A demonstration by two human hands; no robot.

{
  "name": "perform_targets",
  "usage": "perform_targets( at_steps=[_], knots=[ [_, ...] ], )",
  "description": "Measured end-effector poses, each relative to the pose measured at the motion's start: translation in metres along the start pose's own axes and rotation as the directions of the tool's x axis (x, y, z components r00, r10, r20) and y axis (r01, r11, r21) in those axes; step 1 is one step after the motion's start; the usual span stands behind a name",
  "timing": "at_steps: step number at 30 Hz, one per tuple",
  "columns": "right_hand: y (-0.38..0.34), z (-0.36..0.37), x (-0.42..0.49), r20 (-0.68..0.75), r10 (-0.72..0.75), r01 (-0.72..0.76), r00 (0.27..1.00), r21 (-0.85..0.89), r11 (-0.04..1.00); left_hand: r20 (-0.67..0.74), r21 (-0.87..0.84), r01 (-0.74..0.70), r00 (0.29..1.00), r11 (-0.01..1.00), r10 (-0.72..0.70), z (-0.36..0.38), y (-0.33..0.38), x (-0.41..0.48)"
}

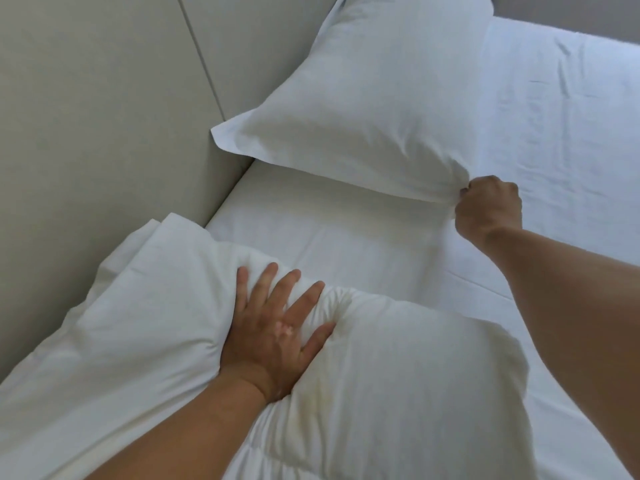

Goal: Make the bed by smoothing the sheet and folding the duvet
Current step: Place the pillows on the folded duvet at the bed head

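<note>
A white pillow (374, 98) lies at the head of the bed, leaning against the headboard. My right hand (488, 207) grips its near right corner in a closed fist. A second puffy white pillow or duvet bundle (398, 393) fills the near part of the bed. My left hand (277, 327) presses flat on it with fingers spread, sinking into the fabric. The white sheet (346, 230) shows between the two, with a few creases.
A beige padded headboard (104, 116) with a vertical seam runs along the left. More wrinkled sheet (561, 116) stretches away on the right. A grey strip of wall (571, 12) shows at the top right.
</note>
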State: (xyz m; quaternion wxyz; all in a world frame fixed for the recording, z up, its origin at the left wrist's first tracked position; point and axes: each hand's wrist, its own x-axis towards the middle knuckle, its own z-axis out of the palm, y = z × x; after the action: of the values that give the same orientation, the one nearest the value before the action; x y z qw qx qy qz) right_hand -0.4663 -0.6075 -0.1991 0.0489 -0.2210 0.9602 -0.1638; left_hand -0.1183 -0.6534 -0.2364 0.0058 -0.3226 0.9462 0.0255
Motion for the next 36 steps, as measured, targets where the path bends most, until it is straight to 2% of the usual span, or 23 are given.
perform_targets(
  at_steps=[3,8,10,12,14,15,17,18,20,21,22,25,28,31,34,36],
  knots=[
    [-0.01,-0.032,-0.011,0.0,-0.06,0.059,0.998,0.072,0.996,0.005,-0.007,0.008,1.0,1.0,-0.008,-0.002,0.001,0.002],
    [-0.026,-0.088,-0.06,-0.044,-0.322,0.324,0.946,0.026,0.946,0.099,-0.044,0.09,0.991,0.995,-0.086,-0.02,0.0,0.012],
    [-0.031,-0.115,-0.083,-0.071,-0.375,0.379,0.924,0.053,0.924,0.146,-0.07,0.118,0.984,0.99,-0.107,-0.032,-0.001,0.011],
    [-0.031,-0.143,-0.108,-0.086,-0.365,0.373,0.927,0.117,0.92,0.181,-0.178,0.16,0.975,0.971,-0.127,-0.052,0.002,0.008],
    [-0.028,-0.172,-0.136,-0.092,-0.332,0.344,0.939,0.209,0.915,0.175,-0.393,0.259,0.963,0.882,-0.205,-0.079,0.008,0.0],
    [-0.027,-0.185,-0.151,-0.083,-0.304,0.315,0.949,0.265,0.911,0.165,-0.565,0.334,0.942,0.755,-0.293,-0.096,0.014,-0.003],
    [-0.021,-0.207,-0.184,-0.065,-0.237,0.245,0.969,0.352,0.903,0.254,-0.829,0.445,0.84,0.34,-0.479,-0.123,0.025,0.001],
    [-0.015,-0.215,-0.201,-0.067,-0.217,0.226,0.974,0.363,0.904,0.335,-0.876,0.463,0.784,0.132,-0.523,-0.137,0.03,0.004],
    [-0.002,-0.222,-0.235,-0.073,-0.19,0.204,0.979,0.359,0.911,0.502,-0.865,0.425,0.711,-0.267,-0.493,-0.158,0.039,0.008],
    [0.005,-0.22,-0.252,-0.077,-0.17,0.187,0.982,0.367,0.911,0.557,-0.819,0.379,0.707,-0.431,-0.436,-0.167,0.046,0.006],
    [0.013,-0.215,-0.267,-0.077,-0.142,0.16,0.987,0.373,0.914,0.59,-0.779,0.359,0.699,-0.514,-0.406,-0.174,0.055,0.003],
    [0.034,-0.191,-0.303,-0.008,-0.05,0.048,0.999,0.432,0.9,0.614,-0.765,0.382,0.677,-0.518,-0.407,-0.173,0.07,-0.003],
    [0.035,-0.193,-0.309,0.024,-0.043,0.025,0.999,0.504,0.863,0.522,-0.837,0.325,0.716,-0.441,-0.464,-0.163,0.067,0.003],
    [0.022,-0.229,-0.303,-0.045,-0.026,0.047,0.999,0.56,0.827,0.352,-0.928,0.215,0.772,-0.304,-0.529,-0.213,0.074,0.006],
    [0.004,-0.273,-0.311,-0.1,-0.019,0.075,0.995,0.598,0.798,0.145,-0.987,0.086,0.844,-0.136,-0.516,-0.286,0.072,-0.004],
    [-0.004,-0.303,-0.334,-0.123,-0.035,0.103,0.992,0.606,0.789,0.049,-0.995,-0.002,0.871,-0.104,-0.488,-0.33,0.068,-0.038]
  ],
)
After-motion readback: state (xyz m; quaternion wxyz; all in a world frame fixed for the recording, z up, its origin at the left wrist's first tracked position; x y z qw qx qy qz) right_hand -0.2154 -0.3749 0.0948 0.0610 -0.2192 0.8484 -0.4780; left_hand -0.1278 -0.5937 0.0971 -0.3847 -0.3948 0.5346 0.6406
